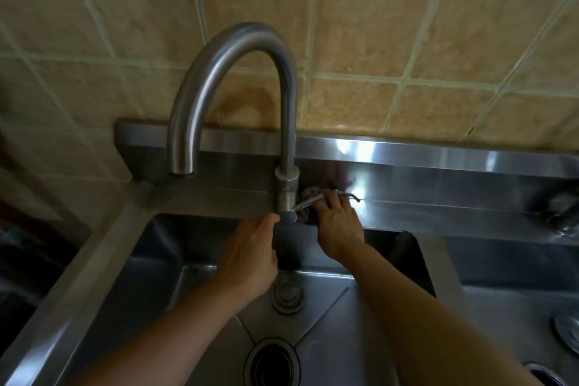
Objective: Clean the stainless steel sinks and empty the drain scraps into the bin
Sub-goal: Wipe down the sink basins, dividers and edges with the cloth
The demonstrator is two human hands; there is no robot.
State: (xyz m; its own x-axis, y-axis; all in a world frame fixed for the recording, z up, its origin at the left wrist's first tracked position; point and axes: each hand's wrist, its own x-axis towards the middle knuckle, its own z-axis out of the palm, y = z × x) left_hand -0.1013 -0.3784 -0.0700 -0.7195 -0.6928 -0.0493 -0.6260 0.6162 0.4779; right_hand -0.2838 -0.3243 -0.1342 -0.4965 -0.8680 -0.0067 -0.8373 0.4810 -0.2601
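Note:
A stainless steel gooseneck tap (286, 122) rises from the back ledge of the left sink (131, 263), its spout end over the ledge on the left. My right hand (336, 229) reaches behind the tap's base and grips a grey wiry scrubber (308, 193) against the ledge, beside the thin tap lever (308, 202). My left hand (250, 255) is just left of the base, thumb tip near the round cap (288, 215); its fingers are hidden. The left sink's open drain (272, 363) lies below my arms, with a round metal plug (286, 294) on the basin floor.
A second sink (501, 301) lies to the right, with a round lid (567, 334) and another drain (546, 374) at the frame edge. Beige wall tiles (376, 25) stand behind the steel backsplash (438, 166). A blurred metal object (564, 213) sits at far right.

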